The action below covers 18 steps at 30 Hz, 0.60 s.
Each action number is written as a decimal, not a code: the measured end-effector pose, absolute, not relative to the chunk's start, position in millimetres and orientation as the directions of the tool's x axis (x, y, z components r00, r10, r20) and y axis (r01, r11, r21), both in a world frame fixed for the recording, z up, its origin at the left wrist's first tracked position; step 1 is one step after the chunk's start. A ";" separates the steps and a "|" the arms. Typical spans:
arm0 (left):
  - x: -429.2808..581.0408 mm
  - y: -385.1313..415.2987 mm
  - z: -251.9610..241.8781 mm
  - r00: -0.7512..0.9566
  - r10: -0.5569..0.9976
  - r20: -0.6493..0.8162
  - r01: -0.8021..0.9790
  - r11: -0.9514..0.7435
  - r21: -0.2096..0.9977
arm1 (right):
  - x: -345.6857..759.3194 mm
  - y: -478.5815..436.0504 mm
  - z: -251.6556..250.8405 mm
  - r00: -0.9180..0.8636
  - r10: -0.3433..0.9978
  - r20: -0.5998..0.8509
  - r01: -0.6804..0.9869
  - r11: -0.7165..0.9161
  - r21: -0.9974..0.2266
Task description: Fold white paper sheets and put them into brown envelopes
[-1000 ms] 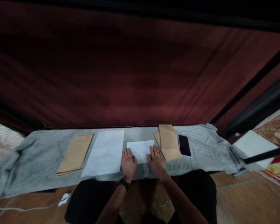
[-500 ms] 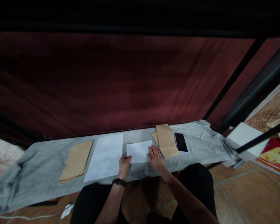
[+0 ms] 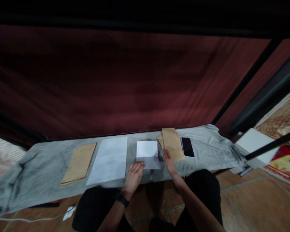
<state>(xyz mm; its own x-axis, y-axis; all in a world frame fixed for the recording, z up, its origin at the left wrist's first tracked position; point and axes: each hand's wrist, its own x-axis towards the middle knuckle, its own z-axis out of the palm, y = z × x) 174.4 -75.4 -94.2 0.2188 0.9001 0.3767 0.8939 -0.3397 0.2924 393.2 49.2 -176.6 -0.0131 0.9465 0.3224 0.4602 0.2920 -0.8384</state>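
A small white folded paper (image 3: 147, 149) lies on the grey cloth (image 3: 49, 164), its front part shaded and its upper part brighter. My left hand (image 3: 135, 174), a black band on its wrist, touches the paper's lower left corner with fingers extended. Just right of the paper is my right hand (image 3: 168, 159), its fingers near the lower edge of the brown envelopes (image 3: 172, 145); whether it holds anything is too small to tell. Larger white sheets (image 3: 108, 161) lie to the left of the folded paper.
More brown envelopes (image 3: 79, 162) lie at the left. A phone (image 3: 188, 147) rests right of the right-hand envelopes. A dark red panel (image 3: 135, 80) stands behind the cloth. Black bars, a white box (image 3: 257, 140) and a red-yellow package (image 3: 286, 161) are at the right.
The small paper, flat and wider before, now shows a crease and a narrower shape. My left hand has moved right with fingers extended; my right hand has shifted right, off the paper.
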 end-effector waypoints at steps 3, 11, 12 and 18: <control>172.7 -89.7 -127.8 0.281 0.908 0.312 0.896 -0.364 0.254 | 394.2 31.1 -170.1 -0.110 0.950 0.291 0.480 0.307 -0.821; 165.8 -94.9 -140.9 0.357 0.910 0.209 0.892 -0.399 0.212 | 357.9 12.4 -158.2 -0.750 0.603 0.270 0.492 0.783 -0.381; 164.9 -94.7 -139.9 0.371 0.908 0.194 0.888 -0.408 0.210 | 354.4 15.0 -158.3 -0.753 0.605 0.258 0.510 0.785 -0.352; 165.2 -95.1 -133.0 0.345 0.930 0.128 0.892 -0.367 0.264 | 345.5 47.5 -155.4 -0.657 0.715 0.239 0.608 0.690 -0.393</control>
<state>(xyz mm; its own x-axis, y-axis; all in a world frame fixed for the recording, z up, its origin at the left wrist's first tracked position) 165.2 -95.1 -133.0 0.3446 0.9300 0.1279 0.8920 -0.3669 0.2642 345.5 47.5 -155.4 -0.6573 0.7147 0.2391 0.6078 0.6903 -0.3926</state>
